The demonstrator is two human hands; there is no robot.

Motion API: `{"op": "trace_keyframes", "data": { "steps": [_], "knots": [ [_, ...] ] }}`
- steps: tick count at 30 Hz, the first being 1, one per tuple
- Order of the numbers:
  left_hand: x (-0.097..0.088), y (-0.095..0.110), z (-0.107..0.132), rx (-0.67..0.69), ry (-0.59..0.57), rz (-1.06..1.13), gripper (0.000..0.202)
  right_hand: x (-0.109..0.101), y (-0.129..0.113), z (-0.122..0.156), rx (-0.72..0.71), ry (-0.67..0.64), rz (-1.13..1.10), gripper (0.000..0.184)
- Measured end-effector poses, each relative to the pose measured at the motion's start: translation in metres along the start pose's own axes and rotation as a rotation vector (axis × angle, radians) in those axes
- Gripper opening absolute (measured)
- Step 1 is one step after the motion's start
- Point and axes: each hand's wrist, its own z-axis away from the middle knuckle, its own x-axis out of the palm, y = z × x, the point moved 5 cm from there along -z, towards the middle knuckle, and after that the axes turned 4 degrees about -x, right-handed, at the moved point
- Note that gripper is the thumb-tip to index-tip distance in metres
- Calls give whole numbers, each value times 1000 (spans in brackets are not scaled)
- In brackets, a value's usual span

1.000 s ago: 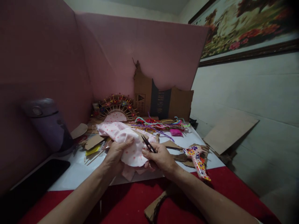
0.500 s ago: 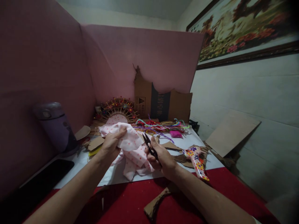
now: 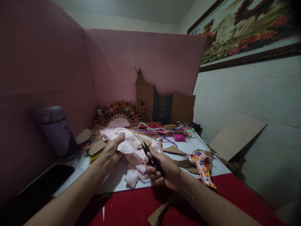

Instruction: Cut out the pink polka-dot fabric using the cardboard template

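Note:
White cloth with pink dots (image 3: 128, 141) is pinched in my left hand (image 3: 112, 150), thumb on top and fingers beneath. Part of it hangs down onto the white sheet. My right hand (image 3: 162, 168) is closed around small black thread snips (image 3: 151, 160), whose pointed blades stand apart and aim up and left. The blade tips are close to the right edge of the raised cloth; I cannot tell whether they touch it. A piece of brown cardboard (image 3: 143, 142) shows just behind the blades, beside the cloth.
Behind lie colourful pipe cleaners (image 3: 162, 128) and a fan-shaped stick craft (image 3: 121, 113). A flower-patterned glue gun (image 3: 202, 166) rests at right with cardboard scraps. A purple bottle (image 3: 57, 131) and a black phone (image 3: 51, 179) are at left. Cut cardboard (image 3: 157, 215) lies on the red cloth (image 3: 127, 207).
My right hand and the snips have shifted slightly down and left. The raised cloth has tilted a little, and more of the cardboard behind it shows. The view has moved slightly.

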Motion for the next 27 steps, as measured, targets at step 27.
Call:
{"op": "trace_keyframes", "data": {
  "steps": [27],
  "knots": [
    [-8, 10, 14, 215, -19, -47, 15, 0, 4, 1, -70, 28, 182, 44]
  ]
}}
